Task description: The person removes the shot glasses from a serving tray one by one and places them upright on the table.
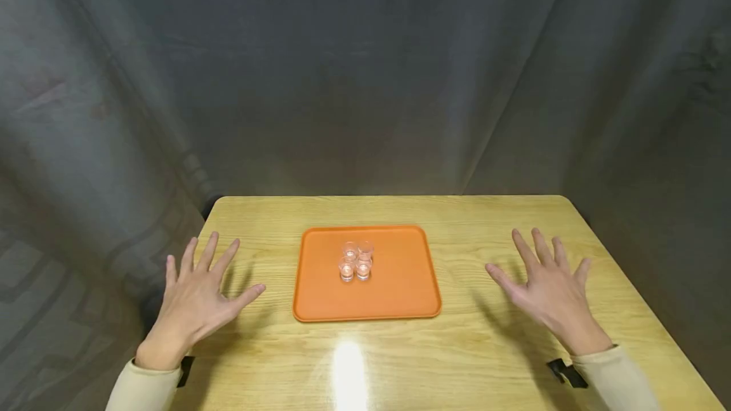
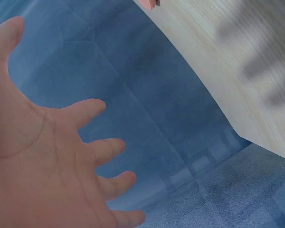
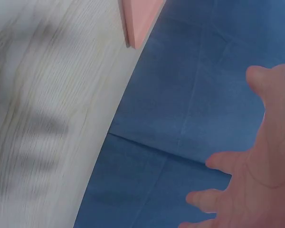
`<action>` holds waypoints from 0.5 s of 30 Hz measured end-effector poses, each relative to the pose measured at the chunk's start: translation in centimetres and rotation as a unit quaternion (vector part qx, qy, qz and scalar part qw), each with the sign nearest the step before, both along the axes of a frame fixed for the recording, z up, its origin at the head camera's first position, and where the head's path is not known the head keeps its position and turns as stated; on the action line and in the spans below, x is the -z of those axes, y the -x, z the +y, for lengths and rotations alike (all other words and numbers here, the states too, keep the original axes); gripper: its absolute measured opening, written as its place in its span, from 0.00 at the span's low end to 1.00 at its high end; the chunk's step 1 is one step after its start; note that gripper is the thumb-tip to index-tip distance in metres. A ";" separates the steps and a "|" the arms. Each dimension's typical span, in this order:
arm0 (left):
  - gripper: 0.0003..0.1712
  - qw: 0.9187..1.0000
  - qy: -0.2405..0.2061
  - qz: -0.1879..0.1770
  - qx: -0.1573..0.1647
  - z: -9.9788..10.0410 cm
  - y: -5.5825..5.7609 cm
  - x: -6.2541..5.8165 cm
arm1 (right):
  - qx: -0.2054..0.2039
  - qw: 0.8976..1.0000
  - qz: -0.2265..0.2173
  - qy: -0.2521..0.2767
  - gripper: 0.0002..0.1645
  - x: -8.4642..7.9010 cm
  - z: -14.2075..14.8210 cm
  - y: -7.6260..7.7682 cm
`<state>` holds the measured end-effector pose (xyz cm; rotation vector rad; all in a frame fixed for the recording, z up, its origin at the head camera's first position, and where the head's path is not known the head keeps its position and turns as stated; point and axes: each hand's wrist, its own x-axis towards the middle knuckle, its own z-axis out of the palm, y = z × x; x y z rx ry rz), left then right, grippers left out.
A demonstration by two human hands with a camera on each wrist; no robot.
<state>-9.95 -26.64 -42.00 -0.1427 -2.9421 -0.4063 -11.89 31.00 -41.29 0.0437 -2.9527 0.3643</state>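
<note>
My left hand is spread wide, fingers straight and thumb reaching out sideways, with hold of nothing. My right hand is fanned out the same way, also gripping nothing. Both are raised above the pale yellow wood-grain table, their shadows falling on it.

Between my hands, touching neither, lies the flat orange rectangular tray, with rounded corners, a low raised rim and a plain, smooth surface. Its nearest edge is just past my left thumb; my right thumb has a slightly wider gap. On it, closer to my left hand than to my right, stands a cluster of four small clear see-through cups, upright in two rows of two and packed tightly together. Their rims are round, the orange shows through their walls, and bright glints sit inside; I cannot tell whether they hold anything.

Beyond my fingertips, behind the table, hangs a dark grey cloth curtain.
</note>
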 end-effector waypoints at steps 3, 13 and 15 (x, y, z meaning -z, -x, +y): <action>0.60 1.000 -0.003 0.003 0.002 0.1 0.0 0.2 | -0.007 1.000 0.002 0.003 0.59 0.0 -0.3 0.0; 0.58 1.000 -0.002 -0.031 0.001 1.5 0.1 1.4 | -0.111 0.984 0.110 0.085 0.51 0.9 -3.5 0.9; 0.55 0.999 -0.011 -0.032 0.002 1.8 0.1 1.7 | -0.128 0.979 0.117 0.105 0.47 1.2 -4.5 1.2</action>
